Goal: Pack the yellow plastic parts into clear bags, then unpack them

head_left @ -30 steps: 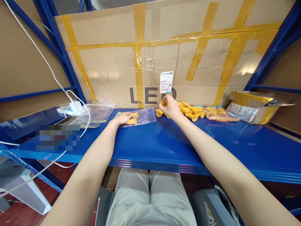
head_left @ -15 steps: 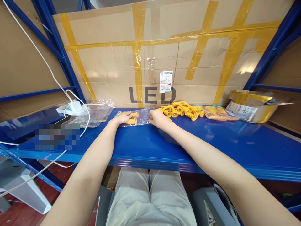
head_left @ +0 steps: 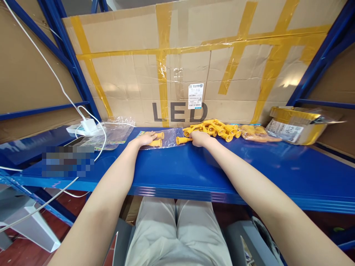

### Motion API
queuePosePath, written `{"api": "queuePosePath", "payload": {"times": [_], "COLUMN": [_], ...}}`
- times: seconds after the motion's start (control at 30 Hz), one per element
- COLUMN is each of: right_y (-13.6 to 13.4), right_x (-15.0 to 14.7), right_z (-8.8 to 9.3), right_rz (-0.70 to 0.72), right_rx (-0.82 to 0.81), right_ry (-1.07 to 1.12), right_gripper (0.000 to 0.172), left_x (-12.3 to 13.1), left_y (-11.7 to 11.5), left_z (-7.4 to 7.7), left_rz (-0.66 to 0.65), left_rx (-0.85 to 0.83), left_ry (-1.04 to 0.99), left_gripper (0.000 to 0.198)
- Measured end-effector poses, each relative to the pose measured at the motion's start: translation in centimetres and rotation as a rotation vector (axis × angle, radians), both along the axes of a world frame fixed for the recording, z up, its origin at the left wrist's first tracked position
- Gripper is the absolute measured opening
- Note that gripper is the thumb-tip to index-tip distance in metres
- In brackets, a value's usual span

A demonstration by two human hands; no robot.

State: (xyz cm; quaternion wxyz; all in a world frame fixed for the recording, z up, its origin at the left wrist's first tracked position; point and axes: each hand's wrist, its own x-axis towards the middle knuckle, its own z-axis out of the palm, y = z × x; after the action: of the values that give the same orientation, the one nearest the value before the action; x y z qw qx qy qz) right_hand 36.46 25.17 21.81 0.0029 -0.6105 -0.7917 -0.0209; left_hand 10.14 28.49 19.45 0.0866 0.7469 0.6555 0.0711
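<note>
My left hand (head_left: 146, 138) lies flat with its fingers stretched over the left part of a clear plastic bag (head_left: 169, 137). Two yellow flared plastic pieces, like small toy trumpets (head_left: 157, 142), stick out past its fingertips, within the bag's outline. My right hand (head_left: 200, 139) is closed around the narrow end of another yellow trumpet (head_left: 181, 140). The flared mouth of that one points left, at the bag's right end. Just behind my right hand is a heap of the same yellow trumpets (head_left: 219, 128). My right fingertips are partly hidden.
A filled bag of yellow pieces (head_left: 253, 133) lies right of the heap, beside a taped cardboard box (head_left: 298, 125). Flat clear bags (head_left: 116, 135), a white charger (head_left: 89, 126) and cables are at left. A large LED carton (head_left: 133, 85) stands behind the blue shelf (head_left: 172, 170).
My right hand has moved right, from the bag's right end to the front of the heap. The yellow trumpet beside the bag now shows. My left hand stays put.
</note>
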Motion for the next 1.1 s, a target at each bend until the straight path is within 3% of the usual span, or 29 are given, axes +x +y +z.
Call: {"api": "queuePosePath", "payload": {"times": [0.33,0.7,0.97,1.1], "right_y": [0.2,-0.3,-0.5,-0.4], "right_x": [0.0,-1.3,-1.7,-1.9], "right_z": [0.1,0.0,-0.4,-0.7], "right_rz": [0.110,0.081,0.097,0.108], "right_rx": [0.148,0.173,0.180,0.204], "right_ry": [0.131,0.127,0.112,0.102], "right_gripper": [0.017,0.026,0.025,0.025], "left_x": [0.6,0.9,1.3,1.4], "left_y": [-0.5,-0.1,-0.3,-0.4], "left_z": [0.3,0.2,0.1,0.2], "left_rz": [-0.053,-0.109,-0.074,0.106], "left_rx": [-0.017,-0.005,0.072,0.152], "left_ry": [-0.045,-0.124,-0.201,-0.238], "left_gripper": [0.066,0.056,0.045,0.050]}}
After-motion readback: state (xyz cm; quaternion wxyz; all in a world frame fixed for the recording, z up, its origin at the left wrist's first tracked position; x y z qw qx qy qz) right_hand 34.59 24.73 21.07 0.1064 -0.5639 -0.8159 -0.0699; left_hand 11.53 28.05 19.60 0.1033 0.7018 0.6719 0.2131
